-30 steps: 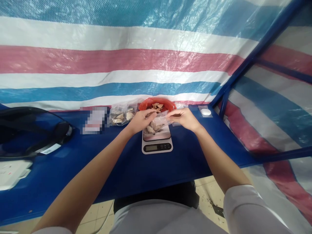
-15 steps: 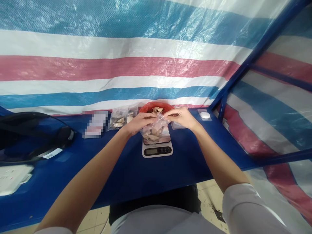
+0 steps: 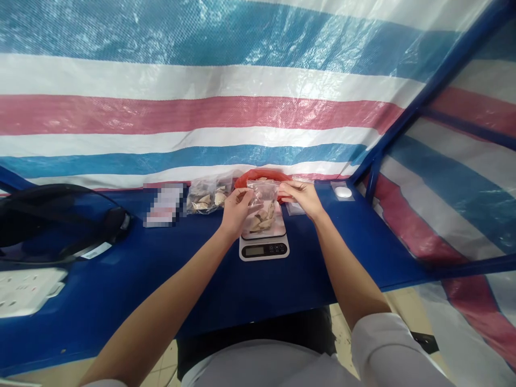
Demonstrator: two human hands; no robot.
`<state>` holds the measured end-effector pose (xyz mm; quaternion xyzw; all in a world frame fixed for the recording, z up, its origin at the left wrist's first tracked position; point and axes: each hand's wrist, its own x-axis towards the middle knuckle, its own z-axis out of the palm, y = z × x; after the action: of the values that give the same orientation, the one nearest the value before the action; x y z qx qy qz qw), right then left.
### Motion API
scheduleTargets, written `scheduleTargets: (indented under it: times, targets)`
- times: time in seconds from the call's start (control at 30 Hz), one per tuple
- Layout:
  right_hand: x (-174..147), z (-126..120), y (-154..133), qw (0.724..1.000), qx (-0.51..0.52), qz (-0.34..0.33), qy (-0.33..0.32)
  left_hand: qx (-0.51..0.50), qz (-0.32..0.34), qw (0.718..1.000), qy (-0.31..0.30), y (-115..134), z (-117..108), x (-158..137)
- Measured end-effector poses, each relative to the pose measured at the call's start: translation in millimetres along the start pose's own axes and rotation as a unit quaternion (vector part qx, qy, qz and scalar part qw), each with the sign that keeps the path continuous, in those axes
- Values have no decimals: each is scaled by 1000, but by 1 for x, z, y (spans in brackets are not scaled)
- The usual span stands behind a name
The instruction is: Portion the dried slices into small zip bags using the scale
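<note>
So the person's left hand has the clear zip bag pinched between thumb and fingers near its upper left corner, and the right hand is gripping the upper right corner with its fingertips. Bag's got pale, brownish dried-looking pieces sitting in the bottom, and it's over the plate of the white kitchen scale. Can't tell if the scale is taking its weight, and the display's too small to read from here.

The scale's around the middle of the blue bench, a bit back from the near edge. Right behind it, up against the far edge, there's a red bag, partly hidden by the hands. Left of that along the same edge: clear bags of similar pieces, then a blurred-out item. A flat clear bag lies under the right hand, and there's a white round thing near the far right corner. Power strip is over by the left end, below some black headgear.
</note>
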<state>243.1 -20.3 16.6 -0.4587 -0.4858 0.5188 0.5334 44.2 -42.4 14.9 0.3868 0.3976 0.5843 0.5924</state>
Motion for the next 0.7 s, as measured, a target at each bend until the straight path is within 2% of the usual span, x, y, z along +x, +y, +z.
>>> scheduleTargets:
  times: [0.1,0.23,0.37,0.53,0.7]
  targets:
    - [-1,8,10,999,0,30,-31,-24,-20,999,11,-2,6,-9]
    - [1,16,19,998,17,18,-50,-10,-15,1000,11,-5,7,-5]
    - [2,18,29,999,42,5,-22,13,10,1000,0,-10,2,11]
    - [2,12,39,995,86,-18,44,14,67,998,-1,-20,-8,27]
    - [-1,11,40,995,89,-23,46,10,48,999,-10,-24,-15,30]
